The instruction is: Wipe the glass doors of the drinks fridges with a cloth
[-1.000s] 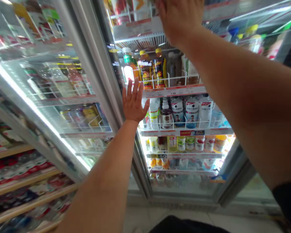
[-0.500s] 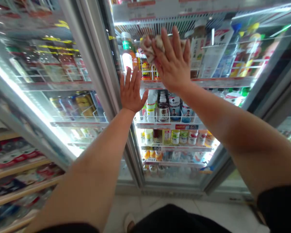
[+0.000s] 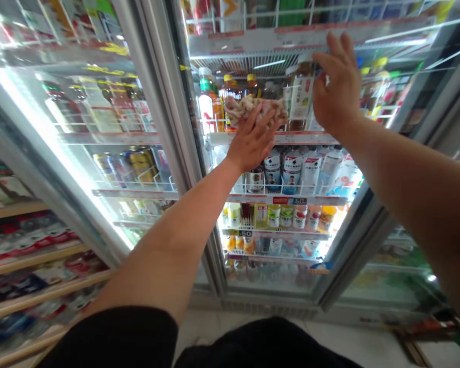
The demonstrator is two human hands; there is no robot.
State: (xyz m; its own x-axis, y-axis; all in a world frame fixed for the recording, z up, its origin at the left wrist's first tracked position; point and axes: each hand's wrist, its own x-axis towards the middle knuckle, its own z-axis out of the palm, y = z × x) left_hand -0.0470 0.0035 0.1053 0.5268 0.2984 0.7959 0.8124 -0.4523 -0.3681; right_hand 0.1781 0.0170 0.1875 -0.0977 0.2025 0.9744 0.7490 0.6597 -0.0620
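A crumpled beige-pink cloth [image 3: 235,109] lies against the glass door of a drinks fridge. My left hand [image 3: 252,137] is on the cloth, its fingers laid over it and pressing it to the pane. To the right, my right hand [image 3: 338,87] is off the cloth and holds nothing. Its fingers are apart and slightly bent, near the upper part of the glass; whether it touches the pane I cannot tell. Behind the glass, bottles [image 3: 302,102] stand on the shelf at the height of both hands.
A metal door frame [image 3: 159,87] runs along the left of this pane, with another lit fridge section beyond it. Lower shelves hold bottles [image 3: 291,171] and small juice bottles [image 3: 274,216]. Wooden shelves [image 3: 26,252] with packaged goods stand at far left. Pale floor tiles [image 3: 331,337] lie below.
The cloth has passed from under my right hand to my left hand, which moved right onto it. My right hand has moved right, away from the cloth. The view has shifted slightly.
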